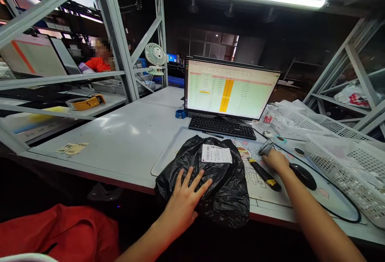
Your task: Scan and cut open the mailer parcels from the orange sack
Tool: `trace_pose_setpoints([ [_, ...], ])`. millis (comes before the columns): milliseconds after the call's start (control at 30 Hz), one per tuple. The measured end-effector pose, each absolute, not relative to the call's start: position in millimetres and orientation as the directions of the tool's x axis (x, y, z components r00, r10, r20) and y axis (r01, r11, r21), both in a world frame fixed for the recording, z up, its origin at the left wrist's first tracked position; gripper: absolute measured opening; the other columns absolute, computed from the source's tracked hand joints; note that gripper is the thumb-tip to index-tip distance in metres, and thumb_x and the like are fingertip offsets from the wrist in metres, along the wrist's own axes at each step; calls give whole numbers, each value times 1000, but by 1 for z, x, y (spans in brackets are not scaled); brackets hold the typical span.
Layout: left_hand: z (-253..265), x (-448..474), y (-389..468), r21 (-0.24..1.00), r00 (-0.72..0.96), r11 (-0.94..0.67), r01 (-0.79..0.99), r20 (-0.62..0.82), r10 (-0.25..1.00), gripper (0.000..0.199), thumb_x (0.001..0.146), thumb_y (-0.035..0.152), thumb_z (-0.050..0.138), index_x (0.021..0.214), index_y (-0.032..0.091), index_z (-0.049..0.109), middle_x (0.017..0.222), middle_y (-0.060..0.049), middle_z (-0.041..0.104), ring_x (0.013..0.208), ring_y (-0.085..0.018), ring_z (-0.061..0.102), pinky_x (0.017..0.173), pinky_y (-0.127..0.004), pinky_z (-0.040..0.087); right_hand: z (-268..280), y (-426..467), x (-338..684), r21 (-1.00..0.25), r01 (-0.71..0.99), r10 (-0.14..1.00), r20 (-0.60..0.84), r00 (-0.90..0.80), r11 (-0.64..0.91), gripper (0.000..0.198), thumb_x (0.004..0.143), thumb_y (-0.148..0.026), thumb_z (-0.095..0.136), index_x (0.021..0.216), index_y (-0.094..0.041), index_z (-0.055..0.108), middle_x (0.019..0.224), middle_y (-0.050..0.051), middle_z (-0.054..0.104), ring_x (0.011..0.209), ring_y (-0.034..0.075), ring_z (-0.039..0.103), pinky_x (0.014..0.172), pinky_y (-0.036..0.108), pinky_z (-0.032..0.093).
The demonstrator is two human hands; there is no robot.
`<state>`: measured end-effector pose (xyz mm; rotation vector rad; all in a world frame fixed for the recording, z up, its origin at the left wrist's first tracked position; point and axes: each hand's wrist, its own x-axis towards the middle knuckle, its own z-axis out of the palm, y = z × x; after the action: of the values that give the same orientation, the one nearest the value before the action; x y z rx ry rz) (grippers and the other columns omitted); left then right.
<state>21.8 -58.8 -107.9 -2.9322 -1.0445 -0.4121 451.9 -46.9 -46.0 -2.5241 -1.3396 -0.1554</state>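
A black plastic parcel bag (221,189) lies on the desk mat and hangs a little over the front edge. It bears a white barcode label (217,154) on top. My left hand (187,191) rests flat on the bag with its fingers spread. At the right, my right hand (275,160) is closed around a grey barcode scanner (266,148), whose lower part the fingers hide. Between the bag and that hand lies a black and yellow utility knife (264,174). A black computer mouse (303,176) sits just right of my right wrist.
Behind the bag stand a keyboard (221,126) and a monitor (231,89) showing a spreadsheet. White perforated baskets (345,173) line the right side. Paper tags (76,148) lie at the left. Metal posts (117,33) divide off another desk, where a person in red sits.
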Motion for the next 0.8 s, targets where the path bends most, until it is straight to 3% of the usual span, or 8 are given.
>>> trace_pose_setpoints([
  [100,-108,22,-59,106,719,-765,636,278,636,116,67,11,86,166,40,32,175,-4,24,161,-46,18,126,-77,20,-38,-23,443,-190,839,799,255,544,-510,49,99,-37,53,136,-5,59,126,30,65,125,41,63,104,51,50],
  [267,-107,24,-59,116,698,-754,647,308,646,111,67,4,76,165,38,36,173,-2,29,160,-45,24,126,-75,21,-46,36,419,-233,878,894,68,443,-417,58,101,-28,53,156,-11,45,134,21,67,127,33,63,109,42,47],
  [467,-107,24,-57,105,707,-769,631,329,625,107,69,4,74,164,37,37,173,-3,30,159,-45,25,126,-75,24,-63,70,421,-268,809,848,-65,526,-522,87,100,-30,55,170,-8,7,144,29,58,129,35,63,109,46,46],
  [700,-113,23,-56,107,701,-769,630,349,623,114,66,2,75,165,39,34,174,-3,28,160,-46,23,125,-77,25,-67,70,415,-277,835,876,-54,480,-475,89,97,-31,61,169,-8,15,136,29,64,122,35,67,107,46,47],
  [800,-114,24,-58,106,698,-765,635,346,627,117,63,0,72,166,39,32,174,-2,27,160,-45,24,124,-76,27,-61,51,414,-317,885,935,-23,353,-342,85,95,-31,64,167,-7,24,120,21,73,112,31,70,101,39,49],
])
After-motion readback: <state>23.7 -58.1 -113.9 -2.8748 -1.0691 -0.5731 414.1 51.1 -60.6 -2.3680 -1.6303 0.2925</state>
